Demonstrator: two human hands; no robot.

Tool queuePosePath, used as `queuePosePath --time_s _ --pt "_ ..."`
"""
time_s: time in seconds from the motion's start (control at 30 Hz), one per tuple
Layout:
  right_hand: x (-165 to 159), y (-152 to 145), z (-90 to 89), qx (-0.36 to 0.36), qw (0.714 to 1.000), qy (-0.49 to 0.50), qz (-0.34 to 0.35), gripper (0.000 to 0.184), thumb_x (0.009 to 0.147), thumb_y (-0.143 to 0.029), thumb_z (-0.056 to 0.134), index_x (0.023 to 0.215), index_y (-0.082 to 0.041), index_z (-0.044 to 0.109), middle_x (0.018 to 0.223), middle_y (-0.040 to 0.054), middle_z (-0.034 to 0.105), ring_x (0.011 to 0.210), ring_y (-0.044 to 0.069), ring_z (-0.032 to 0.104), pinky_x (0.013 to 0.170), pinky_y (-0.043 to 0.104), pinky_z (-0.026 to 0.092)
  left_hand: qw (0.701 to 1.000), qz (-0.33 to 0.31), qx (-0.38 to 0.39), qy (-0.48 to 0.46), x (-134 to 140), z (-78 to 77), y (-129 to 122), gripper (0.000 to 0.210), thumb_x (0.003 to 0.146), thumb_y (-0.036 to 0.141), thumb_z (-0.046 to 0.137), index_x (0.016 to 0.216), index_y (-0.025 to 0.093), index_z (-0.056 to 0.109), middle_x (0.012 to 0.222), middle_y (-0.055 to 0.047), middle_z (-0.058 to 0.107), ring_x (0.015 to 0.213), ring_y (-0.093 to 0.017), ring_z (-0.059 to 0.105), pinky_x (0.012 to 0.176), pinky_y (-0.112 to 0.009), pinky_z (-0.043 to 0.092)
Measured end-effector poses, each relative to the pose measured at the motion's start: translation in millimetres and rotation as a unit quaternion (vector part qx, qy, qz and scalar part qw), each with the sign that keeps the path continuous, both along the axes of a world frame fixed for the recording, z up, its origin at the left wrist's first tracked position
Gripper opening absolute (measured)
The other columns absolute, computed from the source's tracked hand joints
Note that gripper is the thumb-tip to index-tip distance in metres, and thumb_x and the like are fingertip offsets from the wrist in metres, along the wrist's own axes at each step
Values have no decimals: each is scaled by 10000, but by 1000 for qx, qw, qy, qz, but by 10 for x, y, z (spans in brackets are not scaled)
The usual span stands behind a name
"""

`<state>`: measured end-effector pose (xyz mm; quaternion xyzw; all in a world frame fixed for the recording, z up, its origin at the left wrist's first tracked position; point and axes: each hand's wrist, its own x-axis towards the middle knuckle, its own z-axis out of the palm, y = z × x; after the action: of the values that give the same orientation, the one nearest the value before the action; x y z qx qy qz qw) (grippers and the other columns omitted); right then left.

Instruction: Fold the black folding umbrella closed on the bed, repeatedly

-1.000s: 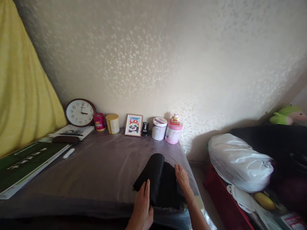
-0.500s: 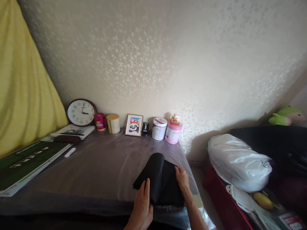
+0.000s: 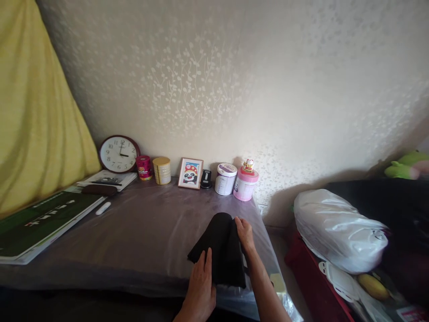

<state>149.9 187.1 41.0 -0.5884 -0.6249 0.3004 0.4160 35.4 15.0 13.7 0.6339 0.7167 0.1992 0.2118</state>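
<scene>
A folded black cloth (image 3: 219,255) lies on the front right part of the covered table, its left side bulging in a rounded fold. My left hand (image 3: 201,284) rests at its near left side, fingers stretched out flat against the fabric. The thumb is partly hidden. My right hand (image 3: 244,231) is closed on the cloth's right layer near the far corner, holding it up and over toward the middle. What lies between the layers is hidden.
Along the wall stand a clock (image 3: 119,154), a pink tin (image 3: 144,168), a yellow tin (image 3: 162,171), a picture frame (image 3: 191,173) and two tubs. Left is a green book (image 3: 50,219). Right of the table, a white plastic bag (image 3: 338,228) sits on a red box (image 3: 311,277).
My right hand has moved left, lifting and folding the cloth's right side inward, so the cloth is narrower. My left hand stays nearly in place. The view has shifted slightly.
</scene>
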Motion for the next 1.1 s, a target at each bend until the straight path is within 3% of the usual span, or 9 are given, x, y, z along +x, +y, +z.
queuePosePath --time_s 0.2,0.33,0.5,0.57,0.77,0.93,1.0,1.1 --pt "-334 110 -54 -27 999 -39 6 330 808 -373 433 888 -104 609 829 115 684 778 212 634 668 256 456 999 -5 1 32 -8 -36 7 819 636 28 401 1395 78 96 1482 -126 196 1355 -214 207 1106 -353 226" --pt "-448 134 -119 -42 997 -63 19 270 815 -334 453 932 -127 581 859 107 686 781 203 650 637 247 463 999 -9 -15 36 -31 -67 18 760 641 63 422 1369 50 206 1479 -155 186 1358 -235 194 1112 -357 208" --pt "-536 69 -140 -76 990 -85 86 250 862 -322 391 986 -140 509 623 11 663 452 128 600 448 215 423 999 -2 -4 37 -35 -98 26 707 667 72 394 1358 78 244 1422 -151 310 1323 -228 277 1095 -378 239" --pt "-556 32 -125 -78 986 -92 114 213 872 -311 371 939 -159 506 582 -19 654 408 101 571 438 196 405 999 3 -5 40 -34 -127 23 672 684 80 387 1346 77 272 1400 -150 351 1305 -231 314 1090 -380 252" --pt "-524 -50 -54 -61 979 -120 152 175 862 -278 394 779 -197 524 645 -46 687 435 65 554 521 184 390 999 1 -18 33 -109 -204 -55 594 775 198 401 1320 -3 278 1386 -214 356 1294 -263 342 1069 -401 307" --pt "-504 -172 -6 -29 967 -179 177 225 883 -279 369 784 -220 562 721 -52 710 554 85 597 582 194 387 989 37 140 15 -174 -120 -173 385 836 266 352 1171 94 435 1244 -174 493 1190 -221 473 995 -394 414" --pt "-518 -229 5 -1 962 -206 181 235 888 -274 377 784 -228 582 749 -48 715 663 104 628 623 199 390 983 14 179 31 -148 -44 -176 332 839 263 359 1129 156 477 1259 -140 489 1196 -217 469 994 -409 418" --pt "-527 -293 9 33 953 -230 195 236 895 -268 391 818 -239 612 767 -44 714 756 124 636 666 206 400 985 -57 149 69 -66 53 -121 465 791 228 420 1254 183 412 1401 -124 365 1292 -256 351 1040 -463 360"
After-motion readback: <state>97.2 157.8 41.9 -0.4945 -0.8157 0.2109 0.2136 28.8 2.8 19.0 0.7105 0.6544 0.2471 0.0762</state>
